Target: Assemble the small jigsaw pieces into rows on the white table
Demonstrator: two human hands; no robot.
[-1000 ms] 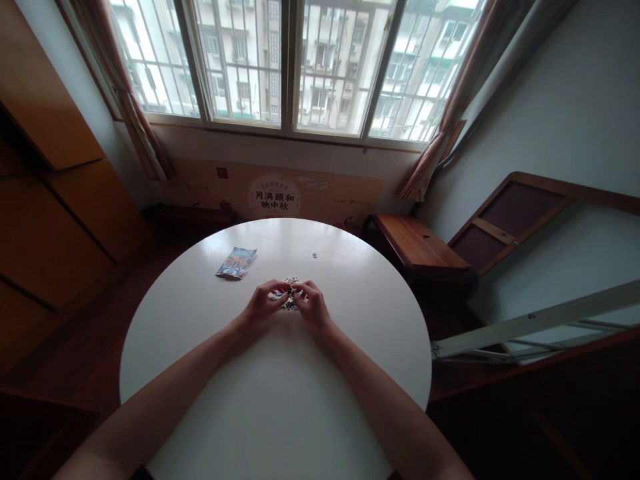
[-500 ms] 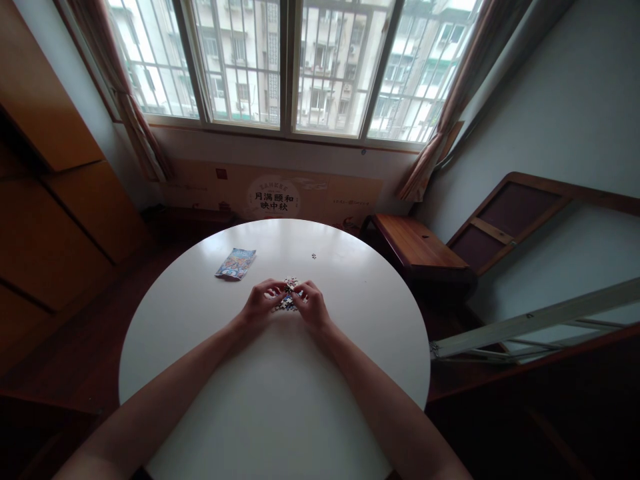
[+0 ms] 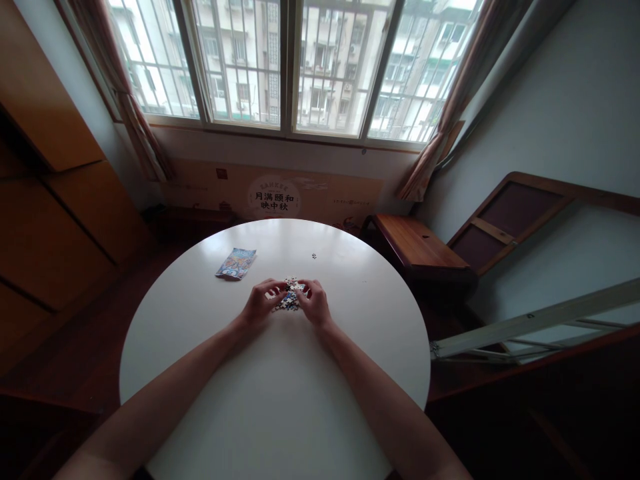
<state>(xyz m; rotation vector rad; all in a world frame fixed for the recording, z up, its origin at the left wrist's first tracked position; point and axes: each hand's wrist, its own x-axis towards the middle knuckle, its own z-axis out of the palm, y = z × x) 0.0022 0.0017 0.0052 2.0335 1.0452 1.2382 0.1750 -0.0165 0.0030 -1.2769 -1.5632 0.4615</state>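
Note:
A small heap of jigsaw puzzle pieces (image 3: 289,301), white, blue and dark, lies on the round white table (image 3: 260,393). My left hand (image 3: 261,299) is at the heap's left side, its thumb and fingers curled together on a puzzle piece that is mostly hidden. On the right side, my right hand (image 3: 314,301) pinches a pale bluish puzzle piece (image 3: 301,287) between thumb and forefinger. Both hands rest low over the table, a short gap between their fingertips. The pictures on the pieces are too small to make out.
A colourful printed packet (image 3: 237,264) lies on the table, left of and beyond the hands. One loose puzzle piece (image 3: 314,256) sits apart toward the far edge. Past the table on the right stands a low wooden stool or bench (image 3: 420,241).
My right hand's fingertips have drawn slightly away from the left hand's, showing more of the heap between them. The packet and the loose piece have stayed in place.

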